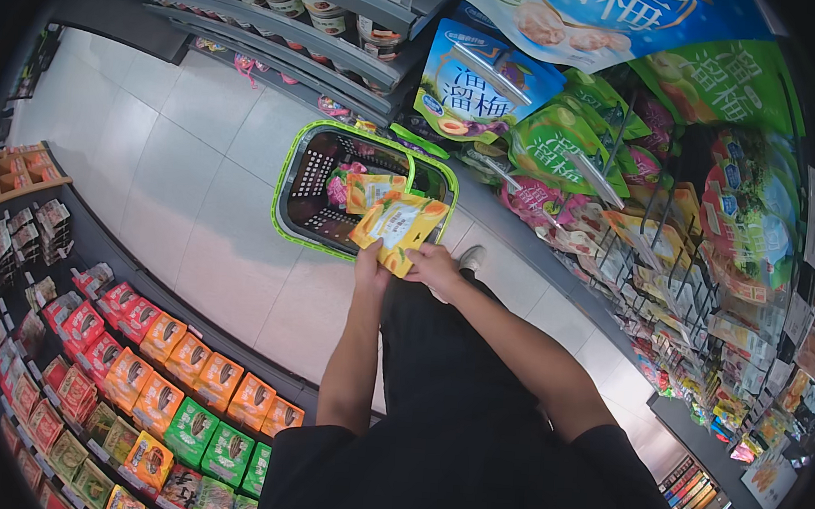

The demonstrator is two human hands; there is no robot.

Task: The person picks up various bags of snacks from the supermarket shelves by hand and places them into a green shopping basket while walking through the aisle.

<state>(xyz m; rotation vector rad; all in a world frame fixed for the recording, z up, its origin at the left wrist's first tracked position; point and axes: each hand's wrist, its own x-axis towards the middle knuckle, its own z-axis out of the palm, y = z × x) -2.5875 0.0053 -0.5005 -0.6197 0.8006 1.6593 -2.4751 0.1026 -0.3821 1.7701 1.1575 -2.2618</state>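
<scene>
Between my two hands is a yellow and orange snack pouch (404, 225), tilted, with a hang hole near its lower right end. My left hand (373, 265) grips its near left edge, and my right hand (436, 265) pinches the near right corner. Below and beyond the pouch stands a black shopping basket (297, 230) with a lime-green rim and handle. Inside it lie another yellow-orange pouch (369, 188) and a pink package (343, 180). The held pouch covers part of the basket's right side.
Hooks on the right-hand rack carry blue plum pouches (488, 84), green pouches (568, 142) and many smaller packets. Shelves of tubs (327, 15) stand at the top. Lower left, a shelf holds orange packs (188, 356) and green packs (190, 429). Tiled floor (195, 171) runs between them.
</scene>
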